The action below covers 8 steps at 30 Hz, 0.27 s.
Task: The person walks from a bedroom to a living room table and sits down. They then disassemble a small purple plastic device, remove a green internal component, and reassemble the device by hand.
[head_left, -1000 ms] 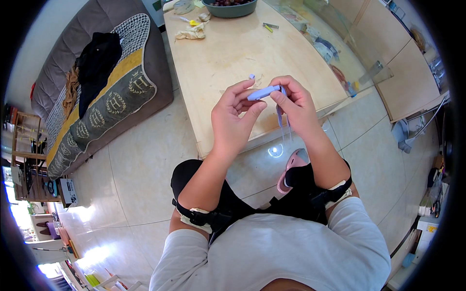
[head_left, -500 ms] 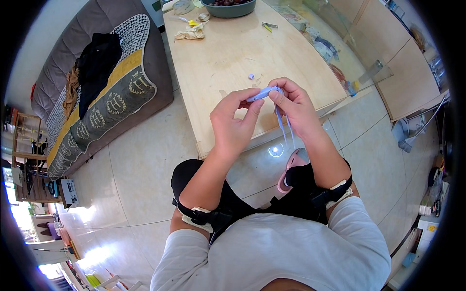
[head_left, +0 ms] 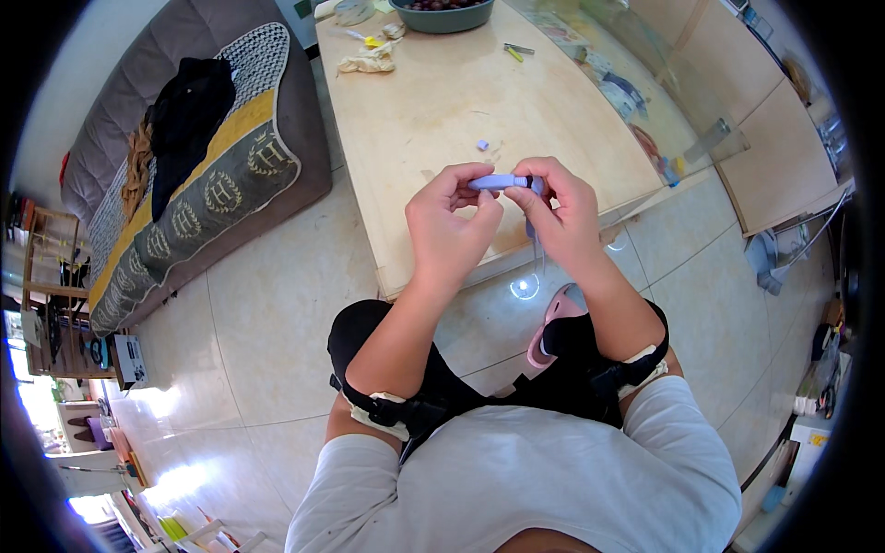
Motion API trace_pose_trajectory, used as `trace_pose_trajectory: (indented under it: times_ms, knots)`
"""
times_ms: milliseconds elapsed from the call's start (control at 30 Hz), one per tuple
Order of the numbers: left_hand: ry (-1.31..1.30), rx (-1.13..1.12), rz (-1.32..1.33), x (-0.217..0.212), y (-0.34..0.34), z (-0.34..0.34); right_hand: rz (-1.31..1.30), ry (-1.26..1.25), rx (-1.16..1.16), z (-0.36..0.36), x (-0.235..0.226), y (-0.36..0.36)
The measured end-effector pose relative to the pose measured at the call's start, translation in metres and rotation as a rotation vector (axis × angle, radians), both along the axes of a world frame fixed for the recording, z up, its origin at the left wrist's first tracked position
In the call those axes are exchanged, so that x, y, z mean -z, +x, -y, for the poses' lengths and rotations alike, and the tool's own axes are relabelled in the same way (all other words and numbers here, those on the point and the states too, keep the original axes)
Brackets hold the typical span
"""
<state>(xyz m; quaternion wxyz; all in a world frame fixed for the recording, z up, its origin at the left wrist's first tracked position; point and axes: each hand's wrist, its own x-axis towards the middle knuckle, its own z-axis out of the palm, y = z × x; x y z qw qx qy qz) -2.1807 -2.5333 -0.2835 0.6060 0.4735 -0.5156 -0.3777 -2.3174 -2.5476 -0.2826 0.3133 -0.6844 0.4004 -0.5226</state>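
Pale lilac tube, light wood table, grey sofa, yellow-and-grey crest-patterned throw

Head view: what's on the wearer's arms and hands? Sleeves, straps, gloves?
Both hands, left hand and right hand, are bare: no gloves, and no rings or watch that I can make out. Forearms are uncovered. The white short-sleeved shirt ends near the elbows. Black straps with pale pads lie by the elbows; whether they are on the arms or the knees is unclear.

bare wooden table ahead; bowl and scraps crowd its far end.
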Motion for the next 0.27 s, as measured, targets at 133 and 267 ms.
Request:
trace_pose_trajectory:
  times_ms: [133,267]
  knots:
    - [-0.074,-0.051,0.121,-0.0011,-0.0026,0.0011,-0.033,-0.044,0.015,-0.0015,0.0006,-0.0005]
    - [-0.084,-0.049,0.154,-0.001,-0.0019,0.0012,-0.002,-0.039,0.012,0.0,0.0063,-0.0006]
